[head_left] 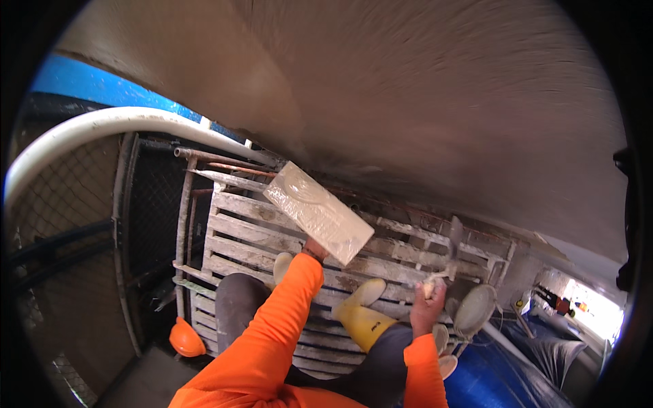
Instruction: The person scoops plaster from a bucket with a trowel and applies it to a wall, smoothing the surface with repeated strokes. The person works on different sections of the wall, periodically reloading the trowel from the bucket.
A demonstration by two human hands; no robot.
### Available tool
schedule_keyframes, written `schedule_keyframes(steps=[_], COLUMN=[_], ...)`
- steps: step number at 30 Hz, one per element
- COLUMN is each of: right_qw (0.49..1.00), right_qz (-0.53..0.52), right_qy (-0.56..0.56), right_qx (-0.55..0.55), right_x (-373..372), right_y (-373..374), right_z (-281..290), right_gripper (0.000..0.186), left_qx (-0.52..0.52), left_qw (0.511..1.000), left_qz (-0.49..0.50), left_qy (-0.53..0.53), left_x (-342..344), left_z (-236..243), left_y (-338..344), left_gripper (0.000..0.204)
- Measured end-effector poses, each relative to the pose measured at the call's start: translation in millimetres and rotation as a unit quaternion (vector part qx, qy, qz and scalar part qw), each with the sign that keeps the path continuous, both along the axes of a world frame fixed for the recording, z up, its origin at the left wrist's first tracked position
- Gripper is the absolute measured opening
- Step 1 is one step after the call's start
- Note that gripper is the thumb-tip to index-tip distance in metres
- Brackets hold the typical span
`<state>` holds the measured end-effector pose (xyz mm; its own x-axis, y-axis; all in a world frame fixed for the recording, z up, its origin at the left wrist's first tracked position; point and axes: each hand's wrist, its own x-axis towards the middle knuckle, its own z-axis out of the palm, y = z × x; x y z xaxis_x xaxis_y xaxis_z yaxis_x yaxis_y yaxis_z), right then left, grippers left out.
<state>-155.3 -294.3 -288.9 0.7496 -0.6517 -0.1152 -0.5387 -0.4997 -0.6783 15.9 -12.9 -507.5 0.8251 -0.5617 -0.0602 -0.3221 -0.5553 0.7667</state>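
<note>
My left hand (317, 249) is under a pale rectangular hawk board (320, 212) with a wet, shiny top. Its fingers are mostly hidden beneath the board, which tilts down to the right. On the right, my right hand (428, 304) is closed around the handle of a trowel (455, 239). The narrow grey blade points away from me toward the wall. A large grey-brown plastered wall (422, 95) rises ahead of both hands, smooth with sweeping marks. Neither tool appears to touch it.
I stand on a slatted scaffold platform (252, 230) in yellow boots (364, 323). Buckets (476, 311) sit at the right edge. An orange hard hat (186, 338) is at lower left. A white curved rail (102, 121) and mesh border the left; blue sheeting (490, 374) lies lower right.
</note>
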Motion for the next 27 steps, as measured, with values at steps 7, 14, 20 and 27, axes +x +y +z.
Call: schedule_keyframes(steps=[7,14,20,27], right_qw=[0.965,0.923,0.916,0.915], right_qz=[-0.043,-0.09,-0.069,-0.096], right_qy=[-0.093,-0.183,-0.17,-0.183], right_qx=[0.24,0.326,0.357,0.347], right_x=[45.0,77.0,84.1,100.0], right_y=[8.9,29.9,21.2,0.7], right_z=[-66.4,-61.0,-71.7,-77.7], right_gripper=[0.038,0.04,0.043,0.034], left_qx=[-0.451,-0.652,-0.629,-0.578], left_qw=[0.839,0.526,0.47,0.485], left_qz=[0.261,0.447,0.547,0.597], left_qy=[0.156,0.314,0.291,0.272], left_x=[100.4,189.4,212.3,222.9], left_z=[-175.6,-193.9,-128.6,-26.4], left_y=[-32.1,-92.8,-106.0,-120.6], left_gripper=[0.05,0.045,0.038,0.038])
